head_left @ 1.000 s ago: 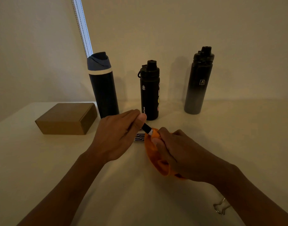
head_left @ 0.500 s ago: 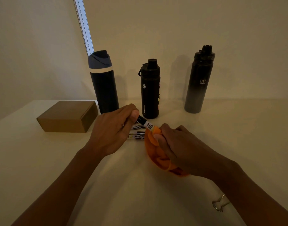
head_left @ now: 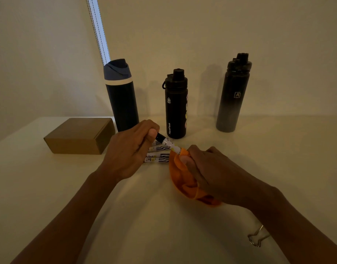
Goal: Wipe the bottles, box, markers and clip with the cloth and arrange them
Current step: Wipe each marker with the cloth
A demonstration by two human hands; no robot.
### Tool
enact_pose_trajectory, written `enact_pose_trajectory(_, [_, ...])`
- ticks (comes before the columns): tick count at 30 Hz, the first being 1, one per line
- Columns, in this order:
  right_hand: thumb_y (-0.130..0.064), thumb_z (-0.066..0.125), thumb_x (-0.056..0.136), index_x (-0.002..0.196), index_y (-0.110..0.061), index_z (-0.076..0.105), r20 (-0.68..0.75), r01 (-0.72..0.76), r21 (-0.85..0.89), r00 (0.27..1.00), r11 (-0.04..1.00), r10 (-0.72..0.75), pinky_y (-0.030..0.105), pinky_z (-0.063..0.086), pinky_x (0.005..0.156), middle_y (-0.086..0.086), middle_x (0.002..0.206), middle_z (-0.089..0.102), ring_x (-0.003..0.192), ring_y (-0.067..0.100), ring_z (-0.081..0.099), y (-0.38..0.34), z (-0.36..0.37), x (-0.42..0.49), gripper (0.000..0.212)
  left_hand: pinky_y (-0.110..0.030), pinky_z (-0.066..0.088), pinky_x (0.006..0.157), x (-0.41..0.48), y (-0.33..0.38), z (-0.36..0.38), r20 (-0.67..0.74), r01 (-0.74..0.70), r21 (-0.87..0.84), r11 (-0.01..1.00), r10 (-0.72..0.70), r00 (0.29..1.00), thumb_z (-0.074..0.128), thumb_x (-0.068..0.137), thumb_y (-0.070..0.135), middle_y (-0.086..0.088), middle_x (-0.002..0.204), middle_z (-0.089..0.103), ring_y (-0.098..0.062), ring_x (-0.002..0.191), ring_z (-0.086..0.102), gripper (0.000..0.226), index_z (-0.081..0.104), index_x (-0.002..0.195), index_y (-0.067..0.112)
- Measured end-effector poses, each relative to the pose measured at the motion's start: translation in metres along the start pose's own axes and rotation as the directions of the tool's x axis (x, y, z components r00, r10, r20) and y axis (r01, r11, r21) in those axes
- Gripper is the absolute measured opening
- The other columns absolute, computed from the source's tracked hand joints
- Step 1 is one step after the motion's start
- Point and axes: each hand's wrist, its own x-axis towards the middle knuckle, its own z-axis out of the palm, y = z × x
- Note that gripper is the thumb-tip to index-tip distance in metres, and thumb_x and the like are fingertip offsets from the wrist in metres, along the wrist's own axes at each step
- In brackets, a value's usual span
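Left hand (head_left: 131,149) pinched the black cap end of a white patterned marker (head_left: 168,143), held tilted over the white table (head_left: 164,225). Right hand (head_left: 211,168) clenched an orange cloth (head_left: 178,172) round the other end. Three more white markers (head_left: 158,154) lay side by side just beneath. Brown cardboard box (head_left: 78,136) sat left. Navy bottle with grey-blue lid (head_left: 123,103), black bottle (head_left: 175,111) and black-to-grey bottle (head_left: 232,100) stood upright at the back. Wire binder clip (head_left: 256,237) lay beside the right forearm.

L hand (head_left: 129,149) gripping marker (head_left: 168,143), R hand (head_left: 211,172) bunching cloth (head_left: 180,176)
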Motion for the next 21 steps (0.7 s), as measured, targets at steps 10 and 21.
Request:
enact_pose_trajectory(10, [-0.044, 0.032, 0.106, 0.15, -0.025, 0.021, 0.129, -0.026, 0.101, 0.992, 0.995, 0.013, 0.005, 0.03, 0.072, -0.021, 0.099, 0.041, 0.085, 0.001, 0.044, 0.0, -0.005, -0.005, 0.049, -0.037, 0.056, 0.073, 0.0, -0.012, 0.001, 0.039, 0.227, -0.175, 0.958, -0.224, 0.974, 0.016, 0.104, 0.065, 0.006, 0.078, 0.062, -0.009, 0.078, 0.063, 0.055, 0.056, 0.091, 0.03])
enact_pose_trajectory(21, [-0.032, 0.036, 0.107, 0.153, -0.03, 0.024, -0.029, -0.015, -0.03, 0.999, 0.999, 0.014, 0.005, 0.028, 0.078, -0.01, 0.138, 0.05, 0.094, 0.001, 0.036, 0.014, -0.006, -0.004, 0.047, -0.021, 0.053, 0.076, 0.001, -0.009, -0.006, 0.159, 0.233, -0.262, 0.937, -0.196, 0.968, 0.023, 0.108, 0.05, 0.012, 0.085, 0.063, -0.005, 0.087, 0.063, 0.036, 0.052, 0.093, 0.035])
